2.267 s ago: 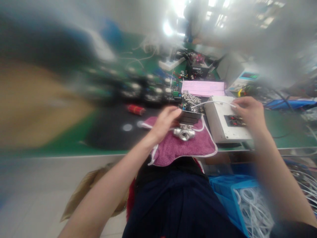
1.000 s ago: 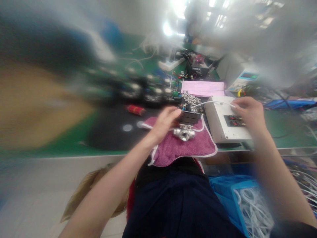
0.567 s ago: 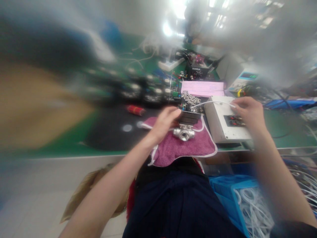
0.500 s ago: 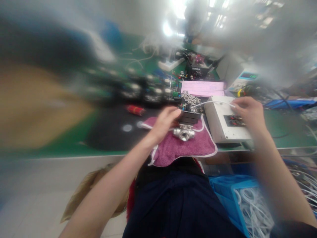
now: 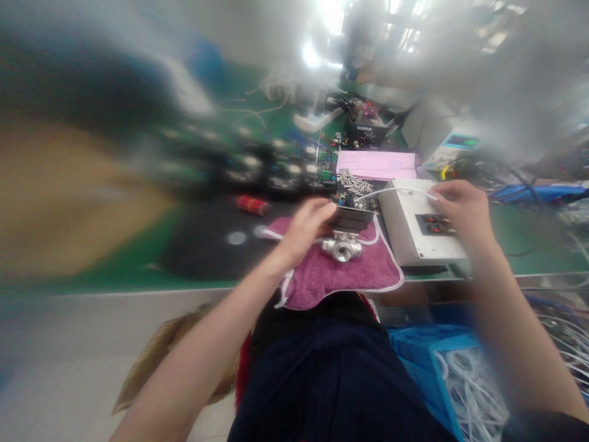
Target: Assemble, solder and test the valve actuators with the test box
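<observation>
My left hand (image 5: 309, 226) grips the left side of a black valve actuator (image 5: 353, 219), which has electronic parts showing on its top. Below the black body, a silver metal valve (image 5: 342, 248) with a round port faces me. Both rest over a purple cloth (image 5: 340, 279) with white edging. A white cable (image 5: 396, 189) arches from the actuator's top to the right. My right hand (image 5: 464, 205) pinches its far end between thumb and fingers, above a white box (image 5: 400, 233) with a black terminal panel (image 5: 435, 224).
Several small metal pins (image 5: 352, 182) lie behind the actuator, before a pink paper (image 5: 376, 164). Blurred black units (image 5: 257, 172) and a red roll (image 5: 252, 204) are to the left. A bench instrument (image 5: 442, 138) stands back right. A blue crate (image 5: 423, 356) of white cables sits below.
</observation>
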A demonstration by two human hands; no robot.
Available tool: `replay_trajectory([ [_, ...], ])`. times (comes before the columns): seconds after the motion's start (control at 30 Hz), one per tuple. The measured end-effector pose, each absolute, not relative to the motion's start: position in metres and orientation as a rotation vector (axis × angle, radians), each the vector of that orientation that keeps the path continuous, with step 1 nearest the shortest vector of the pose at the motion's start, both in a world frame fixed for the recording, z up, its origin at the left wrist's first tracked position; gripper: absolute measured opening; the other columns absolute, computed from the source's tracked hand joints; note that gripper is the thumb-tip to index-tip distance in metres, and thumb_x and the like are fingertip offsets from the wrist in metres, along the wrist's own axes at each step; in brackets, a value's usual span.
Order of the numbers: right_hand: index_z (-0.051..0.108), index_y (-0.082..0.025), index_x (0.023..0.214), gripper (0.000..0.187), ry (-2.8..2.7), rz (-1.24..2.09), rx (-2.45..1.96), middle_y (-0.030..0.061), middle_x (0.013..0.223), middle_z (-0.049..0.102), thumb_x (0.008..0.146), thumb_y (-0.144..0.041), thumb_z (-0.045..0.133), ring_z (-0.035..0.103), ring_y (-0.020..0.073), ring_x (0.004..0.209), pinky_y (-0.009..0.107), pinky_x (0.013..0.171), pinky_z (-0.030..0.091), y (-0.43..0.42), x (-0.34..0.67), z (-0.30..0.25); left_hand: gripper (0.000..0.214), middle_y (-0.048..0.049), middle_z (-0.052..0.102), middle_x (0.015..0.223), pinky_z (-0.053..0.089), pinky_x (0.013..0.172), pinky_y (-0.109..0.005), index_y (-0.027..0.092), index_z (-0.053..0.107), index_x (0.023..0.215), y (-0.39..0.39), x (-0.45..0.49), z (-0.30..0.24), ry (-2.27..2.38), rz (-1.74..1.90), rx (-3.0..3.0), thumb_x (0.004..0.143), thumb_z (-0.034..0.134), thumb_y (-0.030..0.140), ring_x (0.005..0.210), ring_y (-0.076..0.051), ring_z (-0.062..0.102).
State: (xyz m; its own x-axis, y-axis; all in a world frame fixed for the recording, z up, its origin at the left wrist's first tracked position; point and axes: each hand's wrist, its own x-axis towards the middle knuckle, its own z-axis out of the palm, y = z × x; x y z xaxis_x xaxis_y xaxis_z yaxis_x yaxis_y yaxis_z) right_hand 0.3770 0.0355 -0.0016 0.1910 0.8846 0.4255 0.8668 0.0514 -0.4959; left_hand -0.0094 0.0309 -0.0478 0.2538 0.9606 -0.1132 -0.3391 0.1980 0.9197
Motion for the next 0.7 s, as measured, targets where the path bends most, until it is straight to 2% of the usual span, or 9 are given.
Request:
replay_trajectory([
  [0.57,0.080,-0.024,0.105,0.026,-1.599,0.064,-1.816,0.0070,0.107,0.080,0.086,-0.040,0.075,0.071,0.0242,0.095,0.037,0.088,0.055,0.037,0.375,-0.002,0.059,-0.0097,0.072,0.126,0.058,0.078,-0.032,0.022,0.066,0.128,0.031,-0.010,-0.048,0.844,1.078,0.927,0.085,0.081,0.058,0.094,-0.020,0.073],
  [0.7,0.080,-0.023,0.111,0.029,-1.523,-0.073,-1.791,0.0103,0.110,0.081,0.095,-0.045,0.069,0.073,0.0281,0.101,0.043,0.095,0.055,0.029,0.362,0.011,0.058,-0.0104,0.070,0.131,0.057,0.080,-0.032,0.022,0.063,0.133,0.027,-0.013,-0.045,0.814,1.085,0.986,0.088,0.078,0.055,0.104,-0.023,0.072],
])
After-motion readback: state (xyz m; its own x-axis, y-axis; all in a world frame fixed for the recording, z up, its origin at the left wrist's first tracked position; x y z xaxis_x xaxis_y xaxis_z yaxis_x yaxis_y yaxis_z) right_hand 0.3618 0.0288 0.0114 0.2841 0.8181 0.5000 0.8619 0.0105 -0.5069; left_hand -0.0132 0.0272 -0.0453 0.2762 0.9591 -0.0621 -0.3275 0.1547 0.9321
